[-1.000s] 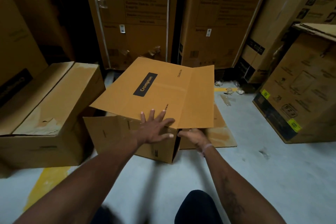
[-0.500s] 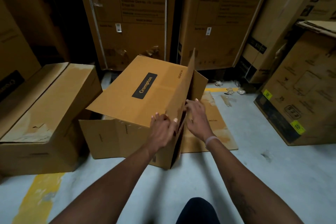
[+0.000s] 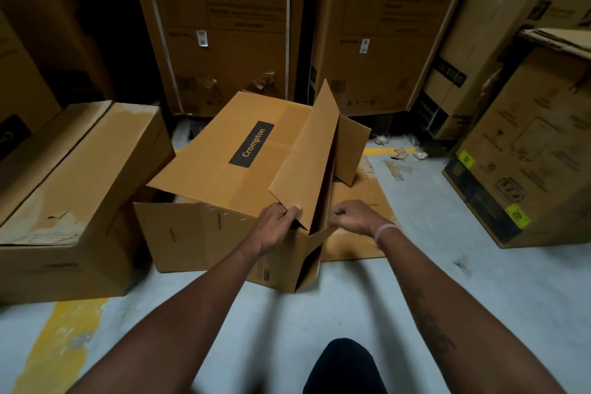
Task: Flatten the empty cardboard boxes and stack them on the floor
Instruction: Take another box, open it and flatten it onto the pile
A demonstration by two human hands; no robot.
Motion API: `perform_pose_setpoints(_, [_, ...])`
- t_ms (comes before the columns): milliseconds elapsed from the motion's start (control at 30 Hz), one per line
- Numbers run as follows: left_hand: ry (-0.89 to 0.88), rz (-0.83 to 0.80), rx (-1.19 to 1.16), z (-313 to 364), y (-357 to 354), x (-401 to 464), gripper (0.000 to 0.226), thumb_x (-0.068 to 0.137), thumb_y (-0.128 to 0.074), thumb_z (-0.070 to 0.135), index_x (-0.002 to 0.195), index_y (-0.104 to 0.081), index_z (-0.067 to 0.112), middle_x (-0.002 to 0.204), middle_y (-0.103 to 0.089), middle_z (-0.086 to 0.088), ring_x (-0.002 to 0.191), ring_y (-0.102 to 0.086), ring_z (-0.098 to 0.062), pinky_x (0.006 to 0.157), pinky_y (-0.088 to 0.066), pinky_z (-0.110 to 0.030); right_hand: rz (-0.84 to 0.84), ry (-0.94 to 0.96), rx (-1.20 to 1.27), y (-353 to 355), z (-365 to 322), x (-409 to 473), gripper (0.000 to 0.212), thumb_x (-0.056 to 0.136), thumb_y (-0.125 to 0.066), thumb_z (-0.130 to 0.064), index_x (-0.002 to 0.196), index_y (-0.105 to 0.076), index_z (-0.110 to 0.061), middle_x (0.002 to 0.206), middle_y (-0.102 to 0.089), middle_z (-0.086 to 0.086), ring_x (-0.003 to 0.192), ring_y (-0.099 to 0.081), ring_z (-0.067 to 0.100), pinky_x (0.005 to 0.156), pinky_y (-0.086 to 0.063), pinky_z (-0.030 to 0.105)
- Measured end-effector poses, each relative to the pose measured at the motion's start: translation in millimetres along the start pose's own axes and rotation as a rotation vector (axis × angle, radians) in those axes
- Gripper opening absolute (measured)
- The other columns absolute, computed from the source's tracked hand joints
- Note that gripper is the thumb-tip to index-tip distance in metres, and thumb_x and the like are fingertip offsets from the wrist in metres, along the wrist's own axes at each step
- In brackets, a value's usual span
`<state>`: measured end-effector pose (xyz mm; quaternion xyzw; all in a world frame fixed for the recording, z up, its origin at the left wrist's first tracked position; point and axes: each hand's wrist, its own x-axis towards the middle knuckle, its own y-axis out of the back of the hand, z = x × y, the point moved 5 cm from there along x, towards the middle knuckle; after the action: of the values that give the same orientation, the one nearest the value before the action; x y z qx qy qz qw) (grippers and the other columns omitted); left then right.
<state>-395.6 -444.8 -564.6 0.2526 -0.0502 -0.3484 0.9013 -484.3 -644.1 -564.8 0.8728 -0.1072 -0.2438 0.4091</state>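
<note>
A brown cardboard box (image 3: 224, 169) with a black "Crompton" label lies on its side on the grey floor, its open end toward me. My left hand (image 3: 278, 221) pinches the lower corner of a raised end flap (image 3: 307, 163). My right hand (image 3: 355, 216) is at the box's right edge with fingers curled; what it holds is hidden behind the flap. A flattened sheet of cardboard (image 3: 361, 201) lies on the floor under and right of the box.
A closed worn box (image 3: 73, 189) sits at the left, touching the Crompton box. Tall cartons (image 3: 230, 25) line the back wall, and another carton (image 3: 527, 150) stands at the right. Yellow floor marking (image 3: 60, 345) runs at the lower left. Scraps (image 3: 403, 153) litter the floor behind.
The end flap went from lying flat and spread to standing upright. My left hand moved from pressing flat on the box to pinching the flap; my right hand dropped to the box's right edge.
</note>
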Motion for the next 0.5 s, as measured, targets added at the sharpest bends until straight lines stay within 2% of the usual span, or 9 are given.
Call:
perform_pose_setpoints(67, [-0.031,0.059,0.013,0,1,0,0.051,0.105,-0.054,0.038,0.06,-0.038,0.019,0.071,-0.042,0.0,0.069,-0.039,-0.017,0.063,-0.028,-0.036,-0.108,0.103,-0.241,-7,-1,-6,0.007,0.081,-0.074,-0.029,0.08,-0.072,-0.022,0.09,-0.065,-0.005,0.084,-0.06,0.016,0.078,-0.052,0.034])
perform_pose_setpoints(133, [-0.102,0.137,0.008,2,3,-4,0.051,0.106,-0.053,0.035,0.06,-0.039,0.018,0.067,-0.044,0.0,0.073,-0.041,-0.018,0.066,-0.027,-0.035,-0.144,0.199,-0.406,-16,-11,-11,0.016,0.083,-0.079,-0.036,0.09,-0.075,-0.023,0.098,-0.059,-0.004,0.09,-0.058,0.019,0.08,-0.051,0.034])
perform_pose_setpoints(167, [-0.122,0.166,-0.008,3,6,-6,0.051,0.107,-0.051,0.036,0.061,-0.041,0.017,0.067,-0.045,0.0,0.072,-0.042,-0.017,0.065,-0.027,-0.034,-0.14,0.214,-0.433,-18,-17,-11,0.022,0.084,-0.08,-0.043,0.089,-0.074,-0.022,0.098,-0.058,-0.003,0.089,-0.057,0.02,0.079,-0.05,0.034])
perform_pose_setpoints(233, [-0.126,0.171,-0.051,-1,12,-7,0.055,0.107,-0.047,0.045,0.066,-0.047,0.008,0.071,-0.051,-0.004,0.071,-0.046,-0.018,0.061,-0.033,-0.036,-0.168,0.192,-0.44,-22,-27,-10,0.031,0.085,-0.079,-0.049,0.085,-0.075,-0.018,0.099,-0.066,0.001,0.086,-0.062,0.024,0.076,-0.053,0.038])
perform_pose_setpoints(300, [-0.102,0.139,-0.053,-11,16,-2,0.069,0.102,-0.04,0.062,0.077,-0.053,-0.001,0.081,-0.06,-0.011,0.076,-0.055,-0.025,0.064,-0.045,-0.044,-0.259,0.149,-0.386,-30,-33,-15,0.032,0.085,-0.08,-0.048,0.086,-0.076,-0.016,0.095,-0.074,0.007,0.078,-0.068,0.026,0.07,-0.058,0.04])
perform_pose_setpoints(400, [-0.051,0.024,0.029,-28,15,8,0.081,0.094,-0.034,0.083,0.091,-0.061,0.007,0.094,-0.063,-0.01,0.085,-0.062,-0.027,0.08,-0.053,-0.056,-0.348,0.122,-0.281,-43,-32,-29,0.026,0.089,-0.078,-0.045,0.086,-0.075,-0.019,0.084,-0.073,0.004,0.067,-0.062,0.015,0.061,-0.051,0.03])
perform_pose_setpoints(500, [-0.037,-0.132,0.093,-23,5,4,0.074,0.093,-0.038,0.081,0.104,-0.067,0.014,0.105,-0.065,-0.008,0.094,-0.064,-0.024,0.089,-0.054,-0.054,-0.387,0.056,-0.172,-60,-8,-42,0.029,0.086,-0.075,-0.054,0.085,-0.075,-0.025,0.084,-0.072,0.001,0.073,-0.064,0.017,0.06,-0.052,0.029])
